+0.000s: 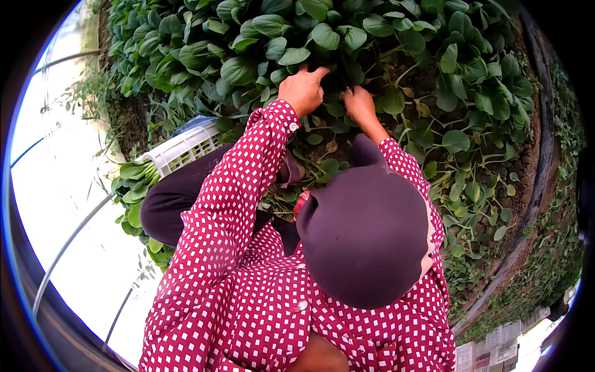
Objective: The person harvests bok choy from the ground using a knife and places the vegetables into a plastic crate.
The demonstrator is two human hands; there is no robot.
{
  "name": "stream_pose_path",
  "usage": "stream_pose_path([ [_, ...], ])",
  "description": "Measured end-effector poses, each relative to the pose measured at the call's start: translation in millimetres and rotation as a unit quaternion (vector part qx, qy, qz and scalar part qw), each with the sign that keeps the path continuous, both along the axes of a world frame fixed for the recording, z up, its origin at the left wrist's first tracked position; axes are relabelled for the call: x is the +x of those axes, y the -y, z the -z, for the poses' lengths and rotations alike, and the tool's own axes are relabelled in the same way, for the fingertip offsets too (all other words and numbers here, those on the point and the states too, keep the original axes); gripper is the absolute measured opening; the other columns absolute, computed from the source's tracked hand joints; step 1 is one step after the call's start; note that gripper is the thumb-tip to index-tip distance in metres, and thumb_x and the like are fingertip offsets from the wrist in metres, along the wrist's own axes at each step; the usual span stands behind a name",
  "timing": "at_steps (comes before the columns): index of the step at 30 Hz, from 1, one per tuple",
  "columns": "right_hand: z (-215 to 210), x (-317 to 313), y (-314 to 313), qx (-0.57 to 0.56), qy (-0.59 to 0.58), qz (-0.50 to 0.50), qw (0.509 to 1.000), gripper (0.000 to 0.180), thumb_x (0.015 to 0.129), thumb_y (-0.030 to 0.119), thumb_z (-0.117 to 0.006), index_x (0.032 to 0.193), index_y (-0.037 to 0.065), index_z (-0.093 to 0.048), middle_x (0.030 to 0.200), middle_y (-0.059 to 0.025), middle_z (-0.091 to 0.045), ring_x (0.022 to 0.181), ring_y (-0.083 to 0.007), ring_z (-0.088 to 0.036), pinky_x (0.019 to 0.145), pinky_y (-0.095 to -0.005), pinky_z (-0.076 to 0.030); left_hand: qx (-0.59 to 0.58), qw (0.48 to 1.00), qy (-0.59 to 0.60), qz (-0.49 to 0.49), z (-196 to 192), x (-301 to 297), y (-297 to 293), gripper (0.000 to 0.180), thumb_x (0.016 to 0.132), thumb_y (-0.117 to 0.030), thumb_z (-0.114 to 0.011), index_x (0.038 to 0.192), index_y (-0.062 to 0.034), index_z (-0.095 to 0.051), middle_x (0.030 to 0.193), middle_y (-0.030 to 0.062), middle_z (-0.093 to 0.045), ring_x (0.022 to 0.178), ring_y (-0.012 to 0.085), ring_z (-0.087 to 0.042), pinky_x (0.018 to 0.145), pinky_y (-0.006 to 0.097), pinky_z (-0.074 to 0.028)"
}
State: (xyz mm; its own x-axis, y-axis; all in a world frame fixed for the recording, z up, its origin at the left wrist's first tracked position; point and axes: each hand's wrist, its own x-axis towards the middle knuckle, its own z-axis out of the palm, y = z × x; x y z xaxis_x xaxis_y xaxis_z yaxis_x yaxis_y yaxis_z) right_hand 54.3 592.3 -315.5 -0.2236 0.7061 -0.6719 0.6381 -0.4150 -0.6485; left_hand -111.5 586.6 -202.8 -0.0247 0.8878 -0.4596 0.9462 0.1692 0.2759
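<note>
My left hand (302, 92) reaches into the front edge of a dense bed of leafy greens (291, 56) with rounded, dark green leaves. Its thumb and forefinger are spread apart, and the other fingers are hidden by leaves. Just to its right, my right hand (360, 106) is low among the stems, fingers curled closed. What it grips, if anything, cannot be made out in the shadow. Both arms wear red sleeves with white diamonds. Below the hands, bent dark-trousered knees (365, 229) crouch at the bed.
A white plastic crate (186, 149) stands left of my legs. Cut greens (133, 192) lie beside it with their stems together. Sparse plants and yellowed leaves (423, 109) cover the soil at right. A dark hose or edging strip (538, 155) curves along the right side. Thin hoops (74, 232) rise at left.
</note>
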Motion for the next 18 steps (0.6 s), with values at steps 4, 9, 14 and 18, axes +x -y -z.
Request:
stream_pose_path([
  [4, 31.9, 6.0, 7.5, -0.029, -0.059, 0.031, 0.997, 0.042, 0.086, 0.034, -0.063, 0.103, -0.005, -0.064, 0.1, -0.0295, -0.066, 0.098, -0.0465, -0.062, 0.084, -0.051, -0.048, -0.143, 0.97, 0.167, -0.099, -10.9, 0.1, -24.9, 0.043, 0.085, -0.016, -0.053, 0.128, -0.014, -0.058, 0.101, 0.0224, -0.067, 0.074, 0.0344, -0.071, 0.077, 0.044, -0.056],
  [9, 43.6, 2.6, 6.4, -0.03, -0.088, 0.034, 0.995, 0.04, 0.085, 0.032, -0.062, 0.1, -0.005, -0.065, 0.099, -0.0303, -0.065, 0.098, -0.0472, -0.061, 0.084, -0.0513, -0.048, -0.133, 0.934, 0.242, -0.228, -15.8, -1.7, -32.6, 0.042, 0.091, -0.02, -0.052, 0.13, -0.0054, -0.049, 0.085, 0.018, -0.069, 0.063, 0.024, -0.071, 0.069, 0.036, -0.058],
  [14, 29.2, -2.1, 1.1, 0.056, -0.038, -0.041, 0.997, 0.039, 0.087, 0.033, -0.059, 0.1, -0.003, -0.065, 0.102, -0.0305, -0.065, 0.099, -0.0474, -0.06, 0.085, -0.0519, -0.048, -0.1, 0.99, -0.099, 0.03, 7.2, -8.3, -18.0, 0.03, 0.085, -0.027, -0.054, 0.095, -0.0051, -0.071, 0.1, 0.0182, -0.071, 0.091, 0.0358, -0.068, 0.082, 0.045, -0.054],
  [18, 23.2, 9.3, 5.9, 0.076, -0.032, -0.084, 0.993, 0.039, 0.089, 0.034, -0.058, 0.105, -0.002, -0.064, 0.104, -0.0297, -0.065, 0.102, -0.0464, -0.06, 0.087, -0.052, -0.048, -0.101, 0.989, -0.103, 0.031, 11.8, -14.7, -12.0, 0.029, 0.082, -0.025, -0.054, 0.091, -0.002, -0.07, 0.101, 0.0203, -0.069, 0.094, 0.0374, -0.067, 0.083, 0.046, -0.053],
])
